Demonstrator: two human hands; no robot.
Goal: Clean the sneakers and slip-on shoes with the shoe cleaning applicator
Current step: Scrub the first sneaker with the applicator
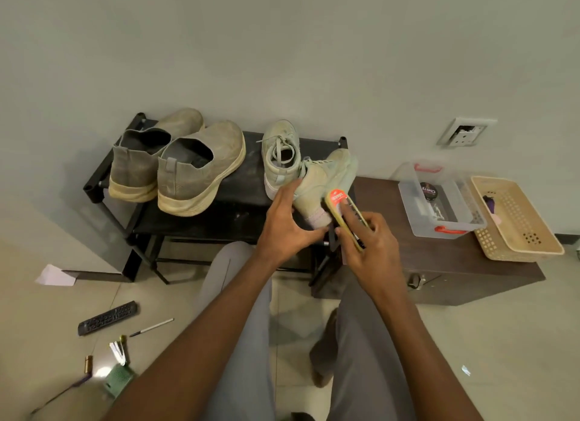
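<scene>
The left hand steadies the tilted sneaker, heel toward the person, while the right hand pinches the applicator lengthwise against its side.

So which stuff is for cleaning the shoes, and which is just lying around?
For the job:
yellow shoe cleaning applicator with red label, held by the right hand
pale green lace-up sneakers, one steadied by the left hand
grey knit slip-on shoes

Just lying about:
black remote control
white pen
beige plastic basket
white folded paper
</scene>
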